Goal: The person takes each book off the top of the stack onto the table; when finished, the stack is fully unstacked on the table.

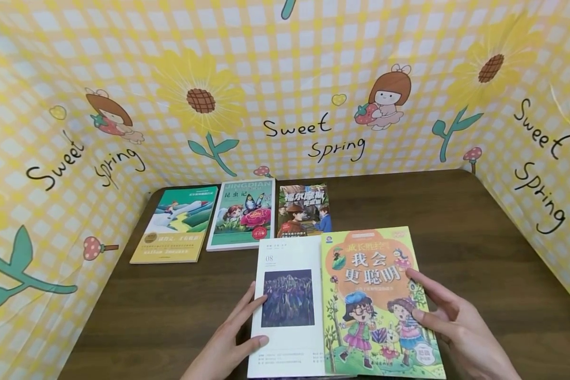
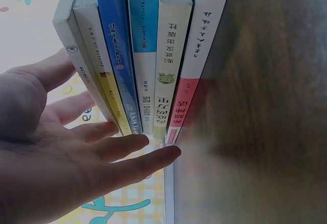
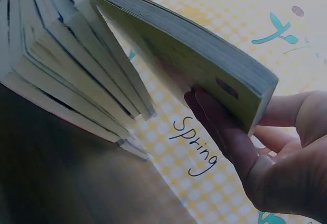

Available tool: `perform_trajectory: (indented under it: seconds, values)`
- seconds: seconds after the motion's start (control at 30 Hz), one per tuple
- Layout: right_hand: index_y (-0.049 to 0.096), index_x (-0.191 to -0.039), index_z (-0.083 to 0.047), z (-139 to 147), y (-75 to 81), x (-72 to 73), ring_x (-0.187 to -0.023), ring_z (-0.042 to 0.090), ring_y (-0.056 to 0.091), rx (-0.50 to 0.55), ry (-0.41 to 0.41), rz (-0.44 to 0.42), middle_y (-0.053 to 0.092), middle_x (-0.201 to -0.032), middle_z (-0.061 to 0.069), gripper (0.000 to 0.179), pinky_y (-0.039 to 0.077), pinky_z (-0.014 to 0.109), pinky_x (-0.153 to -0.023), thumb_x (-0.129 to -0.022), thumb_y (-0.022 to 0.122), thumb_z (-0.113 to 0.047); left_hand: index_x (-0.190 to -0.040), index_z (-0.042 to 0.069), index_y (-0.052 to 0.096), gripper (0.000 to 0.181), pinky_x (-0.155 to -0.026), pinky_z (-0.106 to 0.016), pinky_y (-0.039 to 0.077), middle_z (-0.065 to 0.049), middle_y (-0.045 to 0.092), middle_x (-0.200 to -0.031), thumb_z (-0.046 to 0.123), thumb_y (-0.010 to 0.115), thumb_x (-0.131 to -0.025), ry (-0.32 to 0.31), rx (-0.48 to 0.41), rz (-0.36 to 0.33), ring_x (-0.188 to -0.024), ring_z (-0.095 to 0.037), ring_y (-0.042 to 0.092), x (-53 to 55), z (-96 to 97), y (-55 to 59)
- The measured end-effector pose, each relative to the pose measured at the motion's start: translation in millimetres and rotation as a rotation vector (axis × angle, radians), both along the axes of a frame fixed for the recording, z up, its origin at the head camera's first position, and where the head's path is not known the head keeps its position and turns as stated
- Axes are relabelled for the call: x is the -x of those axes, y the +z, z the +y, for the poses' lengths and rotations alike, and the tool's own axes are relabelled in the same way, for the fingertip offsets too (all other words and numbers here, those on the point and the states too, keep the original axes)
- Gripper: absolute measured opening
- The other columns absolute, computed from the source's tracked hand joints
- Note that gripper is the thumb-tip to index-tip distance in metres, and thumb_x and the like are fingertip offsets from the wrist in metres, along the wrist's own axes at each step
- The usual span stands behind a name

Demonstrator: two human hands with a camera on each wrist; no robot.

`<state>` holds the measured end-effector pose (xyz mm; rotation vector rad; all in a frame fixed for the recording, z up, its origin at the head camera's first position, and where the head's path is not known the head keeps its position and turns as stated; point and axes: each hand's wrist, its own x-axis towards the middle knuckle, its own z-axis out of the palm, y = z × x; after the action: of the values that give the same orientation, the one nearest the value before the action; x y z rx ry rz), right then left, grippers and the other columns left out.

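My right hand pinches the right edge of a children's book with a yellow-green cover and two cartoon children. In the right wrist view this book tilts up, its free edge apart from the stack of books, thumb on one side and fingers on the other. Under it, a white book marked 08 with a dark picture tops the stack. My left hand is at that book's left edge; the left wrist view shows its fingers spread, fairly straight, beside the spines of several stacked books.
Behind the stack, three books lie flat in a row: a green-and-yellow one, a teal one with a butterfly and a darker one with cartoon figures. A yellow checked cloth walls the brown table.
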<state>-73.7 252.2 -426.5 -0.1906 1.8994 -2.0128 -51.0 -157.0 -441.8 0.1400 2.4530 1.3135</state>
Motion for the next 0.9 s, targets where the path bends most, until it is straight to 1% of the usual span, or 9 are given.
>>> perform_trajectory:
  seconds: [0.07,0.13,0.2,0.23,0.3,0.37,0.5,0.7,0.9]
  values:
    - [0.026,-0.154,-0.018,3,0.0,0.6,-0.137,0.007,0.029,0.002,-0.009,0.015,0.012,-0.161,0.000,0.066,0.048,0.025,-0.088,-0.096,0.056,-0.007,-0.147,0.025,0.040,0.068,-0.104,-0.068,0.024,-0.002,0.007,-0.162,0.039,0.069,-0.087,0.000,-0.006,-0.006,-0.144,-0.041,0.012,-0.1,-0.3,-0.3]
    - [0.026,-0.154,-0.019,5,0.9,1.9,-0.121,0.010,0.046,-0.009,-0.033,0.013,0.005,-0.162,0.006,0.067,0.047,0.020,-0.080,-0.096,0.057,-0.006,-0.148,0.026,0.040,0.068,-0.103,-0.068,0.025,-0.002,0.006,-0.162,0.039,0.069,-0.087,-0.003,-0.011,-0.006,-0.144,-0.041,0.012,-0.2,-0.8,-0.5]
    - [0.026,-0.154,-0.020,9,1.3,3.4,-0.111,-0.003,0.048,-0.010,-0.049,0.001,-0.001,-0.162,0.009,0.068,0.047,0.018,-0.080,-0.096,0.057,-0.006,-0.148,0.026,0.039,0.068,-0.103,-0.068,0.025,-0.002,0.006,-0.162,0.040,0.068,-0.088,-0.006,-0.013,-0.003,-0.144,-0.041,0.012,-0.1,-1.1,-0.6]
    - [0.026,-0.154,-0.020,11,1.8,4.3,-0.105,-0.002,0.049,-0.008,-0.060,-0.006,-0.003,-0.161,0.011,0.068,0.045,0.017,-0.071,-0.095,0.058,-0.005,-0.148,0.026,0.039,0.068,-0.103,-0.068,0.025,-0.002,0.006,-0.162,0.040,0.068,-0.088,-0.008,-0.015,-0.001,-0.144,-0.042,0.012,-0.1,-1.2,-0.5]
    - [0.026,-0.154,-0.021,14,2.1,5.9,-0.103,-0.002,0.051,-0.011,-0.077,-0.022,-0.008,-0.161,0.013,0.068,0.045,0.015,-0.072,-0.095,0.058,-0.006,-0.148,0.024,0.039,0.068,-0.103,-0.069,0.025,-0.003,0.006,-0.162,0.039,0.067,-0.089,-0.015,-0.017,0.011,-0.144,-0.041,0.012,-0.3,-1.5,-0.7]
    - [0.026,-0.154,-0.021,18,1.6,6.9,-0.122,-0.010,0.038,-0.012,-0.084,-0.026,-0.011,-0.160,0.013,0.068,0.047,0.015,-0.080,-0.096,0.057,-0.006,-0.149,0.023,0.039,0.068,-0.103,-0.069,0.025,-0.003,0.006,-0.162,0.039,0.067,-0.089,-0.019,-0.018,0.017,-0.144,-0.041,0.011,-0.5,-1.7,-0.4]
    - [0.026,-0.154,-0.021,23,-0.3,8.6,-0.121,-0.007,0.045,0.009,-0.104,-0.037,-0.013,-0.159,0.015,0.066,0.049,0.020,-0.087,-0.097,0.056,-0.007,-0.148,0.022,0.039,0.068,-0.102,-0.069,0.025,-0.003,0.006,-0.162,0.038,0.067,-0.089,-0.013,-0.016,0.011,-0.144,-0.042,0.012,-0.9,-1.1,0.5]
    - [0.024,-0.154,-0.023,27,-1.3,9.8,-0.144,0.012,0.004,0.025,-0.105,-0.056,-0.015,-0.160,0.010,0.065,0.047,0.018,-0.089,-0.098,0.054,-0.008,-0.148,0.024,0.040,0.068,-0.103,-0.069,0.024,-0.003,0.007,-0.162,0.039,0.068,-0.088,-0.002,-0.003,-0.002,-0.144,-0.042,0.012,-0.9,0.3,1.2]
    - [0.025,-0.154,-0.021,23,-1.4,8.4,-0.126,-0.003,0.042,0.054,-0.099,-0.049,-0.014,-0.159,0.014,0.065,0.050,0.023,-0.087,-0.098,0.054,-0.005,-0.148,0.023,0.040,0.068,-0.104,-0.069,0.022,-0.004,0.007,-0.162,0.038,0.068,-0.088,-0.002,-0.009,0.003,-0.144,-0.041,0.012,-0.5,-0.3,-0.1]
